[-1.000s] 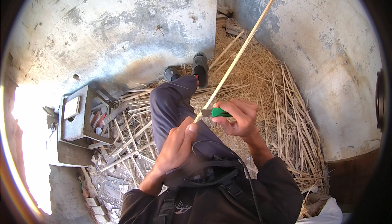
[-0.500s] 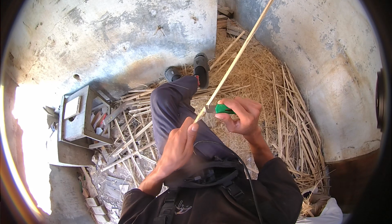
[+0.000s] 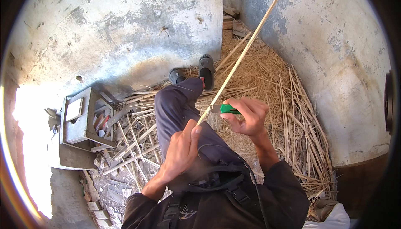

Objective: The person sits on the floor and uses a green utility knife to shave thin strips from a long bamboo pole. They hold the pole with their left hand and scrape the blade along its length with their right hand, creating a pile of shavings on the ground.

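Note:
My left hand (image 3: 181, 145) is closed round the lower end of a long, pale, thin cane strip (image 3: 234, 69), its thumb lying along it. From there the strip slants up and to the right, past the top edge of the view. In my right hand (image 3: 249, 116) is a knife with a green handle (image 3: 228, 109), gripped between thumb and bent fingers. Its short grey blade (image 3: 215, 108) meets the strip a little above my left hand. What is inside my left fist is hidden.
Straw and fine shavings (image 3: 259, 72) cover the floor. Long loose canes (image 3: 300, 133) lie along the right wall, more at the left. A worn wooden stool-like box (image 3: 79, 120) stands left. Bare walls (image 3: 138, 24) close in the far side. A cable (image 3: 255, 183) hangs before my chest.
The strip has shifted very slightly down and left in my left hand. The knife has barely moved, and its blade sits at the strip with a small curl beside it.

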`<action>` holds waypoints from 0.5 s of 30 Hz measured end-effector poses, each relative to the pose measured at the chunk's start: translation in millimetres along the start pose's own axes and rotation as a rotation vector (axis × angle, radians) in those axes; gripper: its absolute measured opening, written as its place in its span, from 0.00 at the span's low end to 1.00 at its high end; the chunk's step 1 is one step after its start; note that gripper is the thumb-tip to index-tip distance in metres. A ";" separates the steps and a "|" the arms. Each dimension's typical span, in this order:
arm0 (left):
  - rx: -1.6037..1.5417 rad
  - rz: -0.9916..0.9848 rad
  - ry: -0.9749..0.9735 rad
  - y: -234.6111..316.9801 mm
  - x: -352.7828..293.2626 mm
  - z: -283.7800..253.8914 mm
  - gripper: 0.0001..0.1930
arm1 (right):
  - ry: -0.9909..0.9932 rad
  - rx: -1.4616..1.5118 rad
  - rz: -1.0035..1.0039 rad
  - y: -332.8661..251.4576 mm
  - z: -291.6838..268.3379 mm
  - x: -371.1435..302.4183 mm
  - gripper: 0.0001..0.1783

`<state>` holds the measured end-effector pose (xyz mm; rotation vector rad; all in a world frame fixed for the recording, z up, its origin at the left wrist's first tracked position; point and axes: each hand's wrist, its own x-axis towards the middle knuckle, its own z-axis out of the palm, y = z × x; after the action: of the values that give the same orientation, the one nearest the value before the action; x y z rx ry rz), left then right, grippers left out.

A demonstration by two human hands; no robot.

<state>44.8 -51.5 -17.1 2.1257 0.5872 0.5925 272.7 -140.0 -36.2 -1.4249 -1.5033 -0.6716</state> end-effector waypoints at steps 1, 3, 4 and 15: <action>-0.002 0.004 0.002 -1.1 0.0 0.1 0.21 | 0.008 0.001 -0.005 0.9 1.2 0.0 0.22; -0.008 0.013 0.008 -3.0 -0.3 0.3 0.20 | 0.007 -0.003 -0.012 0.9 1.4 0.6 0.21; -0.009 0.012 0.008 -2.6 -0.3 -0.1 0.20 | -0.002 -0.009 -0.013 0.2 -0.2 1.2 0.21; 0.027 -0.032 -0.016 -15.9 -18.7 -0.5 0.19 | 0.025 -0.026 0.135 28.4 -10.4 6.7 0.16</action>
<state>26.7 -53.6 -33.7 2.1403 0.6226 0.5525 303.3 -140.9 -31.6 -1.5178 -1.3701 -0.6255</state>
